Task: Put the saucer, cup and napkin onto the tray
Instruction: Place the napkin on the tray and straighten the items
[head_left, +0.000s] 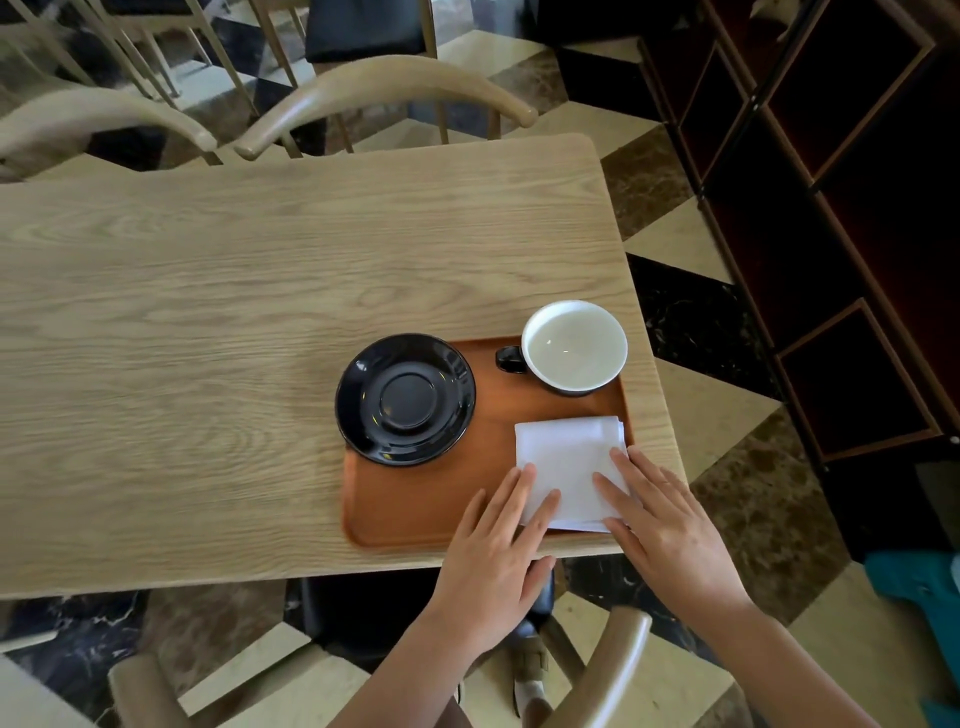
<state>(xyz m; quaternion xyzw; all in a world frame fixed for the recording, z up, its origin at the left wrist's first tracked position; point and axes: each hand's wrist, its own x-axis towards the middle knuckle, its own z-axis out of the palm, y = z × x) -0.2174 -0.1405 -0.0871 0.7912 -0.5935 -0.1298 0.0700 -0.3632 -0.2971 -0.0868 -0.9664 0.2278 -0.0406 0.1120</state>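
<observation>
A brown wooden tray (415, 499) lies at the near right corner of the table. A black saucer (405, 399) rests on its far left part, overhanging the tray's edge. A cup (574, 347), white inside with a black handle, stands at the tray's far right corner. A folded white napkin (569, 462) lies flat on the tray's near right part. My left hand (498, 551) rests flat with its fingertips on the napkin's near left edge. My right hand (670, 530) lies flat with its fingers on the napkin's right side. Neither hand grips anything.
The light wooden table (208, 338) stretches to the left and far side. Wooden chairs (384, 88) stand at the far edge, another chair's armrest (608, 670) is just below my hands. A dark shelf unit (841, 208) stands to the right.
</observation>
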